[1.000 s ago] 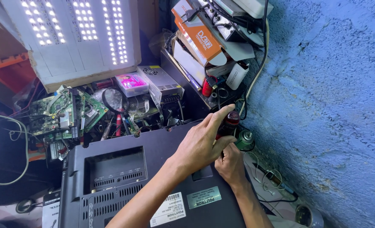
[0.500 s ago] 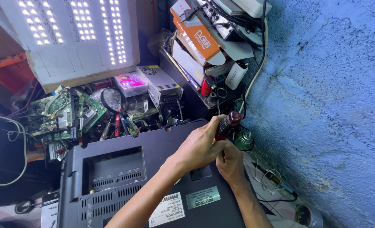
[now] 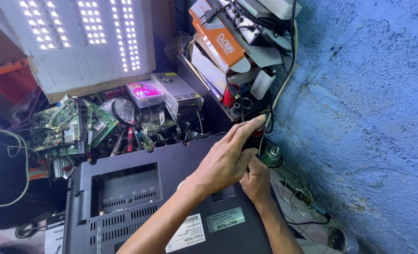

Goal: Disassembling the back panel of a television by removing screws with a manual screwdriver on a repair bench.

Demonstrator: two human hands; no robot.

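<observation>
Left hand (image 3: 225, 157): lies over the far right corner of the black television back cover (image 3: 138, 197), fingers stretched out, forefinger pointing toward the blue wall (image 3: 369, 117). It rests on top of a dark-handled tool with a red cap (image 3: 257, 131); whether the fingers close round the handle cannot be told.

Right hand (image 3: 255, 178): directly beneath the left, at the right edge of the cover, fingers curled about the lower part of the same tool; the exact hold is hidden by the left hand.

Television back cover: black plastic, face down, with a recessed socket bay (image 3: 126, 188), rows of vent slots and two labels near its near edge.

Small can (image 3: 271, 154): green with a metal top, just beside the hands, between the cover and the wall.

Circuit board (image 3: 68, 127): green, beyond the cover's far left corner, among loose wires.

Magnifying glass (image 3: 125, 113): black-rimmed, beside the board.

Power supply (image 3: 177, 93): perforated metal box, with a small pink-lit box (image 3: 145, 92) to its left.

Light panel (image 3: 77, 42): white, lit rows of lamps, leaning at the far left.

Orange carton (image 3: 218, 40): stacked on a shelf by the wall.
</observation>
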